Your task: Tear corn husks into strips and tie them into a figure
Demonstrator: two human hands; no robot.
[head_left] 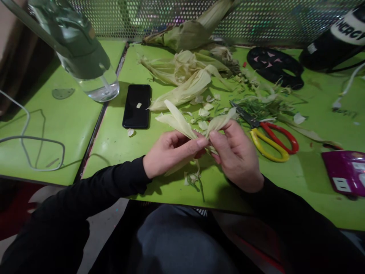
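Over the green table, my left hand (178,150) and my right hand (238,156) meet around pale corn husk strips (181,120). The left thumb and fingers pinch the strips where they gather. My right thumb and forefinger grip a folded husk end (221,121) close beside them. Part of the husk hangs below the left palm, and the fingers hide where the strips join. Just beyond lie a larger corn husk (184,91) and small cut husk bits (203,112). Scissors (265,133) with one red and one yellow handle rest right of my right hand, blades pointing away.
A black phone (137,106) and a water bottle (94,72) stand left of the husks. Green shreds (265,101), a black palette-shaped item (275,66) and a dark bottle (327,49) are at the right. A purple packet (346,171) lies near the right edge. Cables (27,125) cross the left table.
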